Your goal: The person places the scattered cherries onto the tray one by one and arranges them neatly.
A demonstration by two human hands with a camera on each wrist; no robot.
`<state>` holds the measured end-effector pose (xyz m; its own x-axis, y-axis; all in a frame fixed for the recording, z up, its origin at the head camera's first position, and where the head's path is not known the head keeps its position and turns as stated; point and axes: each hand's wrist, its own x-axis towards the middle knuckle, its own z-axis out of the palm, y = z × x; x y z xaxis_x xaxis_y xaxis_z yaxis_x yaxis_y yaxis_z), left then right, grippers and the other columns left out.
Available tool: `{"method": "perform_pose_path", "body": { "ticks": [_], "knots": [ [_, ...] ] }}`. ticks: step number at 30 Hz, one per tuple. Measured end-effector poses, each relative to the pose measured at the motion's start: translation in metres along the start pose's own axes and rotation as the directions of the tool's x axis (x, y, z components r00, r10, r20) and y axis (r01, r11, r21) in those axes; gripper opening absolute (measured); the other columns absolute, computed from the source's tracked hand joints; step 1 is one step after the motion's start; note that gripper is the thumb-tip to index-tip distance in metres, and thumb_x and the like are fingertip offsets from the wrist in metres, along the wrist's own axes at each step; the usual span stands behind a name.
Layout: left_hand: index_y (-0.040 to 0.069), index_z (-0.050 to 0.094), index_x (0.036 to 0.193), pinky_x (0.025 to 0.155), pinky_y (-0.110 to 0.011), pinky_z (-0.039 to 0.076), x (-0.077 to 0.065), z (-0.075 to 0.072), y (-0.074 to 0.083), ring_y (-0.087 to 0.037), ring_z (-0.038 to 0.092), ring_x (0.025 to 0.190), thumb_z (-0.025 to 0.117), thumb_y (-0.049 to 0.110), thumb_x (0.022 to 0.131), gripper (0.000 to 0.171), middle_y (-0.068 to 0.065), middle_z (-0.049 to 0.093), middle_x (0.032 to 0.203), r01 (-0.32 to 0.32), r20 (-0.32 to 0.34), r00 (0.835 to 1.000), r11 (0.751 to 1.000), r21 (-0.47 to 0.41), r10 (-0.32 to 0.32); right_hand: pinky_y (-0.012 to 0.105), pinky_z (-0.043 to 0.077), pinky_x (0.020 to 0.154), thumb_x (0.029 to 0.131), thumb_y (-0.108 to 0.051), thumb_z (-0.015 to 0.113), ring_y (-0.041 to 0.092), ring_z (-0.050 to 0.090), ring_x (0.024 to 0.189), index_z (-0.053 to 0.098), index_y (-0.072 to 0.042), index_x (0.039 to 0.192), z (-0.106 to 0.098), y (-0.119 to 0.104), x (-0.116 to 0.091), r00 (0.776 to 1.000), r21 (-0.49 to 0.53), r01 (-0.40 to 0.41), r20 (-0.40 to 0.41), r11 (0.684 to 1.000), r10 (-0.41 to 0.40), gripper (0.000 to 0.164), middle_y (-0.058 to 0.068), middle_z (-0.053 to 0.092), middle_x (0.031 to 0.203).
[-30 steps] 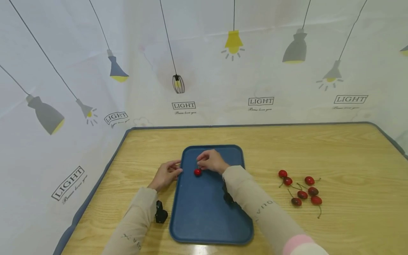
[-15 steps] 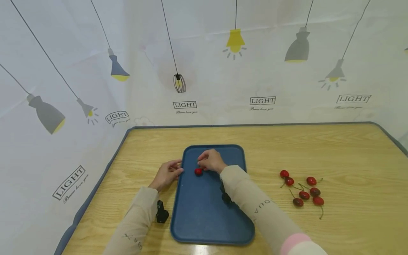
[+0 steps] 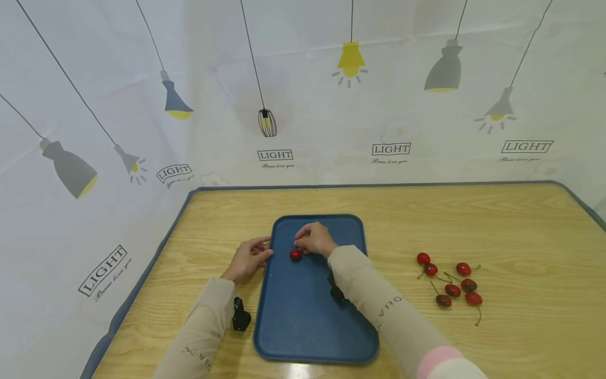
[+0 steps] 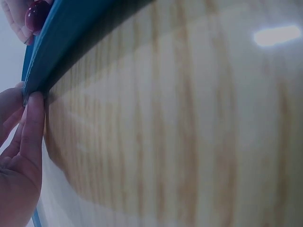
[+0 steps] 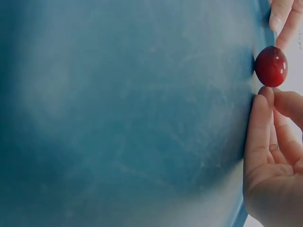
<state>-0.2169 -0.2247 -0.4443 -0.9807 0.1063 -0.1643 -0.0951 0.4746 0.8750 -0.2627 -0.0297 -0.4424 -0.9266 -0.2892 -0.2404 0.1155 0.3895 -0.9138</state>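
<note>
Near the upper left of the blue tray, a single dark-red cherry, low over the tray or on it; the base of the fruit is too hidden to tell which. Right hand: thumb and fingers drawn to a pinch at the fruit's stem end, grasping the cherry there; stem itself not made out. Left hand: fingers relaxed, fingertips touching the tray's left rim, not clenched, apparently steadying it. Well apart to the right, on the wood-grain surface, seven loose cherries in a scattered cluster, several stems showing.

Step in hand, as I judge it: placing this one cherry, at or very near set-down. The next move seems to call for firm contact with the tray, then a soft parting of the right fingertips, lifted straight off so the round fruit doesn't roll. Left hand best kept light; a nudge at the rim could start the cherry rolling.
</note>
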Motion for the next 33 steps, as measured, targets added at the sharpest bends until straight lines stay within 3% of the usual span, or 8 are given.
{"method": "perform_pose_path", "body": {
  "ticks": [5,13,21,33],
  "knots": [
    [0.001,0.045,0.128,0.065,-0.031,0.052,0.000,0.000,0.000,-0.019,0.058,0.081,0.056,0.006,0.087,0.043,-0.016,0.055,0.099,-0.004,0.001,1.000,1.000,-0.001,0.004,0.027,0.052,0.055,0.076,-0.004,0.068,0.017,0.059,0.062,0.065,-0.003,0.081,-0.001,0.003,0.003,1.000,-0.007,0.022,0.022,1.000,-0.022,0.006,0.007,0.061,0.073],
    [0.002,0.046,0.128,0.066,-0.031,0.052,0.001,0.001,-0.001,-0.019,0.058,0.082,0.057,0.006,0.086,0.043,-0.015,0.054,0.099,-0.002,0.000,1.000,1.000,-0.007,0.002,0.026,0.052,0.056,0.078,-0.002,0.065,0.014,0.058,0.062,0.065,0.001,0.088,0.000,0.000,-0.002,1.000,-0.016,0.002,-0.004,1.000,-0.002,0.010,0.008,0.062,0.076],
    [0.002,0.046,0.128,0.066,-0.031,0.052,-0.001,0.001,-0.001,-0.019,0.057,0.081,0.056,0.006,0.087,0.043,-0.015,0.054,0.099,-0.004,0.003,1.000,1.000,-0.002,0.004,0.025,0.052,0.056,0.078,-0.002,0.064,0.014,0.058,0.062,0.064,0.002,0.090,-0.002,-0.002,-0.003,0.999,-0.036,0.034,0.012,0.999,-0.033,0.012,0.009,0.062,0.075],
    [0.000,0.045,0.128,0.066,-0.031,0.052,-0.002,0.001,0.001,-0.019,0.057,0.080,0.056,0.005,0.087,0.043,-0.015,0.053,0.099,-0.017,0.008,1.000,1.000,0.011,0.017,0.028,0.052,0.058,0.080,-0.006,0.064,0.017,0.058,0.066,0.064,-0.001,0.092,-0.024,-0.015,-0.013,0.997,-0.112,0.077,0.036,0.991,-0.073,0.013,0.008,0.060,0.075]
  ]
}}
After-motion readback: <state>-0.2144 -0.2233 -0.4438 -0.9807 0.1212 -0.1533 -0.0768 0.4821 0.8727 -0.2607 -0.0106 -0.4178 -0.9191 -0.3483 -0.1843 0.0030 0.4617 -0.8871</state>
